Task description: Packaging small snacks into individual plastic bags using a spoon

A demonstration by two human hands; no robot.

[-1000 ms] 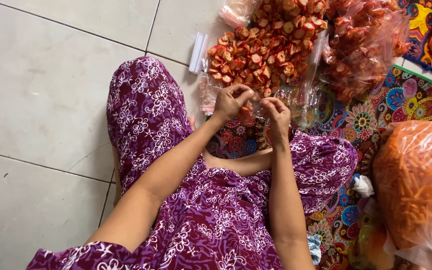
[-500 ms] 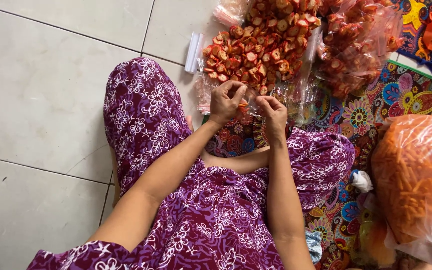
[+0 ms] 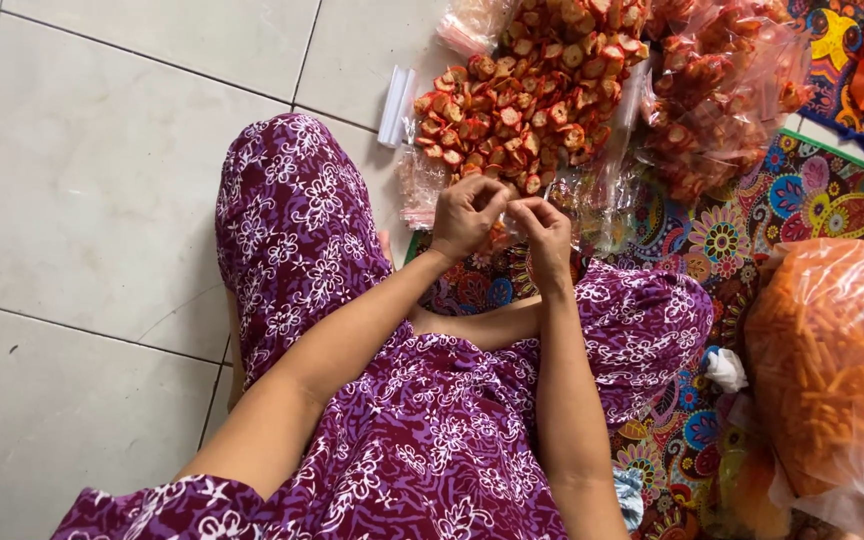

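A small clear plastic packet (image 3: 508, 208) sits pinched between the two hands just above the person's knees, at the near edge of the heap of red and tan snack slices (image 3: 522, 95). The left hand (image 3: 467, 215) curls narrow around the packet's side, fingers bent inward. The right hand (image 3: 547, 235) meets it with thumb and fingertips closed tight on the packet's top edge. What is inside the packet I cannot tell; the fingers cover most of it.

The heap lies on clear plastic sheeting spread over the white floor tiles (image 3: 82, 190). Beside it, to the right, is a clear bag of more red snacks (image 3: 717, 95). A colourful patterned mat (image 3: 742, 235) lies under the person's purple flowered dress (image 3: 432, 440). Further right stands a big bag of orange sticks (image 3: 832, 370).
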